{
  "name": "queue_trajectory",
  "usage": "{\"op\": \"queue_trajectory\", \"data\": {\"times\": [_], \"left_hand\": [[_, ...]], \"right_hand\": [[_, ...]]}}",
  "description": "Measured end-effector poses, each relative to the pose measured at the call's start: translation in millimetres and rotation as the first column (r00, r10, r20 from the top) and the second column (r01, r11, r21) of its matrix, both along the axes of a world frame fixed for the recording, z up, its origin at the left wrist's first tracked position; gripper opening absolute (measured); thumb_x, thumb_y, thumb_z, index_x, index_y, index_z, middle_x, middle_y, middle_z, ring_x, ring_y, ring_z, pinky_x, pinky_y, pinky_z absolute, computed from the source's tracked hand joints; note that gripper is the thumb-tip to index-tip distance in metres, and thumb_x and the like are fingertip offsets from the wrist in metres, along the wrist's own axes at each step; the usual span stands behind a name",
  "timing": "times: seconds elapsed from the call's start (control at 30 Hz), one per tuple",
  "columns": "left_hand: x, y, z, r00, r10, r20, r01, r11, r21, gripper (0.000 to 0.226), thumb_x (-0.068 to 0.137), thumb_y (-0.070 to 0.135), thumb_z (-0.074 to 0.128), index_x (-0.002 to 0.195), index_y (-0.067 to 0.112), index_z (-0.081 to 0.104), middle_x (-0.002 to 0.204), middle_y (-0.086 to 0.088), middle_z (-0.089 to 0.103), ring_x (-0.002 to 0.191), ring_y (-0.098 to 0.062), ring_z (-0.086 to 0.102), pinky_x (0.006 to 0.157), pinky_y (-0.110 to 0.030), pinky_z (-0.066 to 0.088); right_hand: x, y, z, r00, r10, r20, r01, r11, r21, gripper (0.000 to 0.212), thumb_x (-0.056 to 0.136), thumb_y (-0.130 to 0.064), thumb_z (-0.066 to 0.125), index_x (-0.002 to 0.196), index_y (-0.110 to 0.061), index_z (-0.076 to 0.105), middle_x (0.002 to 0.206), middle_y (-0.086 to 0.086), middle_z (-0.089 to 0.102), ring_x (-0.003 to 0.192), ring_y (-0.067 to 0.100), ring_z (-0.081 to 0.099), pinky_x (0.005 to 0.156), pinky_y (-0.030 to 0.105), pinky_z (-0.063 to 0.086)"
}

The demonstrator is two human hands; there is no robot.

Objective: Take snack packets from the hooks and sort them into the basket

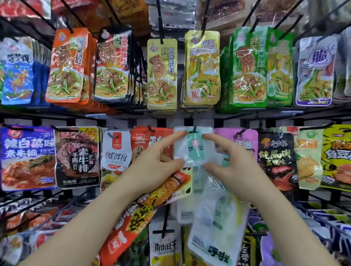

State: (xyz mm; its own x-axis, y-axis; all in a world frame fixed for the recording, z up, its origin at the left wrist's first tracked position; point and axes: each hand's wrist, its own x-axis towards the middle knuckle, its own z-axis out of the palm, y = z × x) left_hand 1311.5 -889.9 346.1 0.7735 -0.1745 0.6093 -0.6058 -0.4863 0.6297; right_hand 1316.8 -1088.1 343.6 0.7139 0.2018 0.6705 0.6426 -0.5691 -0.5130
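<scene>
A white-and-mint packet [192, 149] is hung on a hook [194, 130] in the middle row of the rack. Its upper side edges are touched by the spread forefinger and thumb of the left grip [157, 163] and of the right grip [231, 167]. An orange packet [141, 219] is kept under the left grip and a pale packet [217, 232] under the right, seemingly by lower fingers that are hidden. With so few fingers free, the hanging packet could be torn at its hole if it is pulled downward, or a held packet could be dropped. The basket is not seen.
</scene>
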Motion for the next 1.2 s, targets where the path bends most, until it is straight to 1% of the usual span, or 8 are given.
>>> {"op": "queue_trajectory", "data": {"times": [0.43, 0.57, 0.77, 0.9, 1.03, 1.13, 1.17, 1.2], "left_hand": [[21, -10, -5, 0.889, 0.386, 0.249, -0.440, 0.870, 0.222, 0.059, 0.094, 0.029, 0.053, 0.141, 0.054, 0.029, 0.062, 0.007, 0.053, 0.067, -0.014, 0.055, 0.064, -0.036, 0.052], [22, -12, -6, 0.872, 0.410, 0.270, -0.480, 0.825, 0.299, 0.063, 0.094, 0.032, 0.051, 0.144, 0.054, 0.019, 0.070, 0.007, 0.056, 0.075, -0.020, 0.059, 0.066, -0.039, 0.054], [-3, 0, -9, 0.931, 0.307, 0.197, -0.330, 0.939, 0.093, 0.031, 0.090, 0.031, 0.063, 0.119, 0.039, 0.063, 0.071, 0.017, 0.065, 0.063, 0.003, 0.057, 0.062, -0.017, 0.045], [-53, -15, -17, 0.999, -0.005, 0.052, 0.003, 0.999, 0.036, 0.022, 0.078, 0.048, 0.062, 0.087, 0.032, 0.075, 0.080, 0.017, 0.073, 0.077, 0.003, 0.066, 0.066, -0.010, 0.047], [-69, -37, -38, 0.986, -0.162, -0.043, 0.164, 0.983, 0.078, 0.042, 0.087, 0.028, 0.065, 0.045, 0.034, 0.064, 0.040, 0.019, 0.049, 0.043, 0.007, 0.046, 0.047, -0.005, 0.031], [-64, -30, -47, 0.985, -0.167, -0.046, 0.165, 0.986, -0.037, 0.011, 0.089, 0.027, 0.067, 0.082, 0.023, 0.060, 0.038, 0.012, 0.042, 0.043, 0.004, 0.039, 0.050, -0.007, 0.028], [-61, -25, -48, 0.984, -0.168, -0.066, 0.163, 0.983, -0.079, 0.050, 0.087, 0.034, 0.069, 0.046, 0.017, 0.045, 0.044, 0.001, 0.050, 0.050, 0.001, 0.043, 0.057, -0.011, 0.032], [-58, -21, -51, 0.983, -0.181, -0.040, 0.176, 0.979, -0.102, 0.044, 0.084, 0.043, 0.070, 0.067, 0.002, 0.068, 0.060, -0.020, 0.060, 0.059, -0.008, 0.049, 0.063, -0.020, 0.036]], "right_hand": [[9, 7, -4, 0.977, -0.210, 0.027, 0.212, 0.973, -0.092, 0.065, 0.085, -0.021, 0.067, 0.141, -0.042, 0.042, 0.140, -0.003, 0.053, 0.080, 0.016, 0.059, 0.080, 0.028, 0.049], [9, 6, -6, 0.984, -0.177, -0.022, 0.175, 0.983, -0.051, 0.057, 0.086, -0.026, 0.069, 0.138, -0.036, 0.048, 0.139, -0.005, 0.053, 0.111, 0.016, 0.057, 0.088, 0.022, 0.041], [-2, -11, -11, 0.996, -0.074, -0.043, 0.083, 0.948, 0.308, 0.037, 0.088, -0.050, 0.060, 0.094, -0.014, 0.066, 0.078, -0.012, 0.051, 0.074, 0.007, 0.051, 0.063, 0.020, 0.039], [-23, -9, -5, 0.998, 0.049, 0.038, -0.060, 0.906, 0.420, 0.047, 0.093, -0.050, 0.049, 0.061, -0.017, 0.040, 0.051, -0.012, 0.028, 0.045, 0.007, 0.026, 0.045, 0.023, 0.022], [-31, 4, -5, 0.995, 0.062, 0.076, -0.089, 0.899, 0.428, 0.048, 0.094, -0.049, 0.051, 0.059, -0.019, 0.037, 0.052, -0.008, 0.030, 0.045, 0.004, 0.029, 0.044, 0.020, 0.026], [-36, -1, -7, 0.972, 0.235, -0.009, -0.175, 0.749, 0.639, 0.039, 0.091, -0.049, 0.057, 0.074, -0.013, 0.058, 0.065, -0.001, 0.054, 0.057, 0.008, 0.050, 0.051, 0.026, 0.047], [-39, -6, -8, 0.943, 0.330, -0.043, -0.215, 0.702, 0.679, 0.033, 0.088, -0.047, 0.060, 0.080, -0.016, 0.063, 0.067, -0.004, 0.061, 0.057, 0.008, 0.054, 0.051, 0.024, 0.046], [-41, -11, -11, 0.916, 0.393, -0.085, -0.234, 0.692, 0.682, 0.025, 0.085, -0.044, 0.062, 0.087, -0.019, 0.067, 0.069, -0.005, 0.065, 0.056, 0.009, 0.055, 0.052, 0.024, 0.043]]}}
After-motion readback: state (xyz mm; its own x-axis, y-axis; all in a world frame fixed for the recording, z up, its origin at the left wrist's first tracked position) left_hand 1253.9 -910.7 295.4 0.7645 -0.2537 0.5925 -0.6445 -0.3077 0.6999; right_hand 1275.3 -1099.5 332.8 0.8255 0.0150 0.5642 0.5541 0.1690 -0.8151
